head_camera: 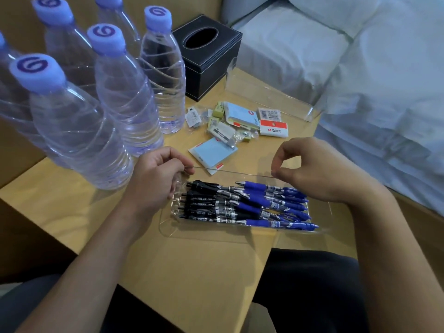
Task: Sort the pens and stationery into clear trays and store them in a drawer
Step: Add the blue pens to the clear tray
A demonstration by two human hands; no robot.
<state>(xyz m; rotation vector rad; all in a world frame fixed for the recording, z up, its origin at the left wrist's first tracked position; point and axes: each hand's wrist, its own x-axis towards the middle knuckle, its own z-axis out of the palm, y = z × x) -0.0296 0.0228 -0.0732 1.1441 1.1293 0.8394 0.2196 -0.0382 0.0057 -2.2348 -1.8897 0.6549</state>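
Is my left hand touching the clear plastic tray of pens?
Touching. The head view shows the left hand gripping the left end of the clear plastic tray.

Two arms show over the near edge of the wooden table (192,272). The left forearm (96,241) and the right forearm (389,236) are bare along all of their visible length, uncovered from frame edge to wrist. The left hand (158,174) and the right hand (310,169) are bare as well. Below the table's near corner the legs wear dark clothing: smooth black fabric (312,292) to the right of the corner, and plain dark grey-blue fabric (31,304) to the left of it, under the left forearm.
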